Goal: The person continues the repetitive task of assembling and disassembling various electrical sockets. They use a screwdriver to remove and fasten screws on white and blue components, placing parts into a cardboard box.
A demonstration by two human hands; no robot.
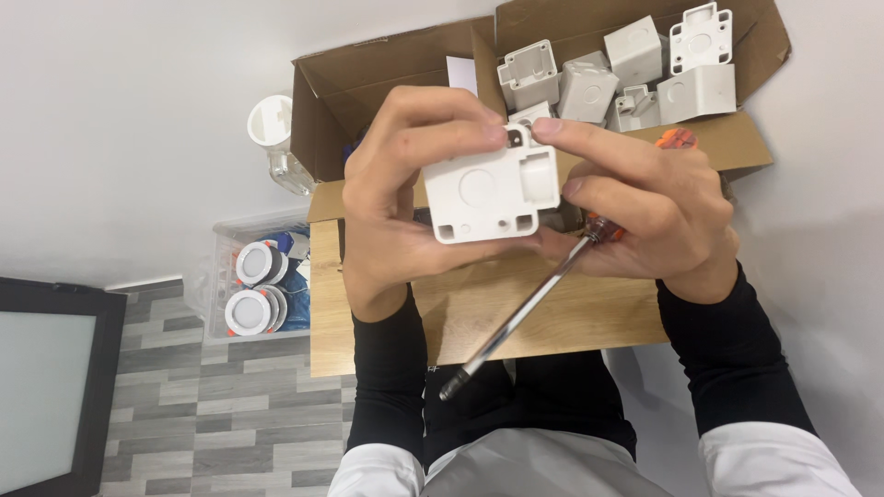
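I hold a white plastic box part [488, 191] up in front of me with both hands. My left hand [401, 184] grips its left side, thumb underneath and fingers over the top corner. My right hand [645, 207] pinches its upper right corner with the index finger and thumb. The same hand also keeps a screwdriver [529, 308] tucked in the palm; its orange handle shows behind the fingers and the metal shaft points down toward my lap.
An open cardboard box [746, 138] on a small wooden table [571, 317] holds several similar white plastic parts [589, 87]. A clear bin with round white lamps [253, 290] stands on the grey floor at left, a dark panel [55, 377] beside it.
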